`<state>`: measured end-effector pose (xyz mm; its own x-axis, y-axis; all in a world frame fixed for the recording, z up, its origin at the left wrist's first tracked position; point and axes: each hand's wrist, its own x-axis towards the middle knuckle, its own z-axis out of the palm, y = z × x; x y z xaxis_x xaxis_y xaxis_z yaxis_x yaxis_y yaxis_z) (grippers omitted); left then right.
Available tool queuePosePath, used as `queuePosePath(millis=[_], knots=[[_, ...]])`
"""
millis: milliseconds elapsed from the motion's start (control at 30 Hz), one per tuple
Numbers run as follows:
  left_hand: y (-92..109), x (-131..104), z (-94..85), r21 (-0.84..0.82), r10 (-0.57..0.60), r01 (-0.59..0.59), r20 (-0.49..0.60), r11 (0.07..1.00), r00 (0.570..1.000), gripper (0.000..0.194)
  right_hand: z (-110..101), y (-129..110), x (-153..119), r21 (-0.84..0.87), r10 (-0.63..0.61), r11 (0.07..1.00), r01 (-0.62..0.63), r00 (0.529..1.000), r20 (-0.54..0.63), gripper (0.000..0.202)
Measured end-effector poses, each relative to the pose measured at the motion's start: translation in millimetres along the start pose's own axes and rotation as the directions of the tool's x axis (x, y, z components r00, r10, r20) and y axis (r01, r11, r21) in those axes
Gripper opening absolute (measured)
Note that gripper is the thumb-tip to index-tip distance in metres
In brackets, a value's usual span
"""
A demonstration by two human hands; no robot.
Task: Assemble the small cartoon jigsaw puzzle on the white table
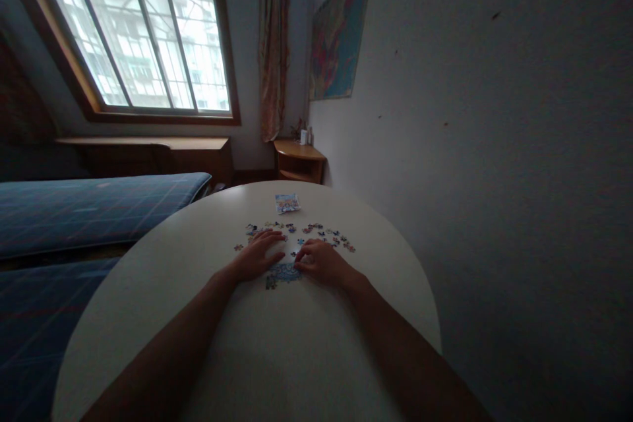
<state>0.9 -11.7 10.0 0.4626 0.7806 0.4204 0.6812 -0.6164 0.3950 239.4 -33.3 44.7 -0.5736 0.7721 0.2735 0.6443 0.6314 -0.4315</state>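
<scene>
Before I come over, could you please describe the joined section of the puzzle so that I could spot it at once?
On the pale, rounded table, look between the left hand and the right hand. The joined section lies there, mostly bluish, close by the right hand. Unlike the small loose pieces scattered farther away, it forms one larger patch.

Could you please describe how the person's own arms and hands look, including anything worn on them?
The left hand and right hand are without gloves. Both forearms are bare, with no sleeve, watch or bracelet showing. The picture is too dim to tell about rings.
</scene>
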Motion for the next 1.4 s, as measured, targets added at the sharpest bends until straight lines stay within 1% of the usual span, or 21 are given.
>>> queuePosePath(millis=[67,133,300,467,633,767,900,1000,1067,1100,1133,1167,1233,1267,1333,1400], knots=[[-1,2,1.4,-0.016,-0.015,0.014,-0.046,1.000,0.999,0.040,1,0,1,-0.027,0.001,1.000,-0.001,1.000,-0.008,0.013],[-2,3,3.1,-0.013,-0.032,0.031,-0.062,0.999,0.998,0.038,2,1,1,-0.045,0.002,0.999,-0.002,1.000,-0.016,0.014],[-3,3,4.6,0.031,-0.043,0.044,-0.017,0.999,0.999,0.038,2,2,1,-0.047,-0.004,0.999,0.002,0.999,-0.051,0.017],[-4,0,5.0,0.082,-0.032,0.031,0.009,0.996,0.999,0.040,4,3,-1,-0.070,0.039,0.997,-0.042,0.998,-0.046,0.022],[-5,-2,6.7,0.113,-0.015,0.013,0.024,0.994,1.000,0.042,3,4,-1,-0.054,0.023,0.998,-0.027,0.998,-0.064,0.024],[-5,-2,6.5,0.123,-0.010,0.006,0.033,0.992,0.999,0.042,4,3,-2,-0.083,0.060,0.995,-0.062,0.998,-0.030,0.029],[-4,-3,5.8,0.129,-0.012,0.006,0.042,0.992,0.999,0.042,6,1,-1,-0.085,0.048,0.995,-0.049,0.999,-0.014,0.031],[-4,-4,6.2,0.131,-0.023,0.018,0.041,0.991,0.999,0.043,-1,5,0,-0.095,0.058,0.994,-0.060,0.998,-0.024,0.030],[-5,-4,6.5,0.127,-0.027,0.021,0.049,0.992,0.998,0.043,-12,13,-2,-0.099,0.119,0.987,-0.126,0.990,-0.081,0.024],[-6,-4,6.6,0.125,-0.030,0.023,0.054,0.992,0.998,0.043,-20,19,-3,-0.101,0.177,0.977,-0.190,0.976,-0.127,0.021],[-6,-4,6.4,0.125,-0.033,0.026,0.061,0.992,0.998,0.043,-27,26,-6,-0.097,0.263,0.954,-0.283,0.947,-0.182,0.019],[-6,-4,6.2,0.125,-0.037,0.029,0.065,0.992,0.997,0.043,-34,34,-9,-0.095,0.356,0.918,-0.386,0.905,-0.235,0.019],[-6,-4,5.6,0.127,-0.040,0.031,0.068,0.991,0.997,0.043,-47,51,-18,-0.087,0.522,0.816,-0.572,0.792,-0.317,0.020],[-6,-4,5.3,0.128,-0.040,0.031,0.067,0.991,0.997,0.043,-52,59,-22,-0.086,0.585,0.762,-0.642,0.739,-0.335,0.020],[-5,-4,4.7,0.131,-0.040,0.031,0.067,0.991,0.997,0.043,-59,70,-30,-0.088,0.684,0.662,-0.745,0.648,-0.335,0.019],[-4,-4,4.4,0.137,-0.047,0.036,0.074,0.990,0.996,0.043,-62,76,-34,-0.081,0.731,0.619,-0.781,0.611,-0.303,0.018]])
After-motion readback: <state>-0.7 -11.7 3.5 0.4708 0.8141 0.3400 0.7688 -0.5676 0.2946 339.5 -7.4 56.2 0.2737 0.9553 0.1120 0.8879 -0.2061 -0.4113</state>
